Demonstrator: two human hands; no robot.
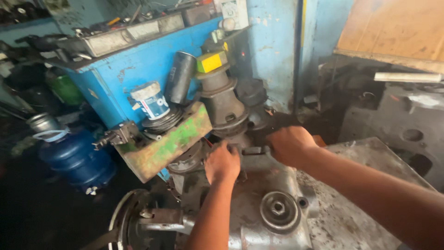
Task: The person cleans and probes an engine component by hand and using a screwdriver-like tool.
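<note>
A greasy grey metal housing (259,194) with a round hub (279,210) on top lies in front of me on a worn metal plate (351,185). My left hand (222,163) is curled over the housing's far upper edge. My right hand (291,144) is closed around a dark metal bar-like tool (254,150) that lies along that same edge, between the two hands. The tool's far end is hidden under my right hand. A shaft with a round flange (134,217) sticks out of the housing at lower left.
A worn green metal tray (171,143) holds a white-and-blue tub (152,102), a black cylinder (180,76) and stacked dark machine parts (222,102). Behind stands a blue cabinet (134,65) with tools on top. A blue jug (74,157) sits on the floor at left.
</note>
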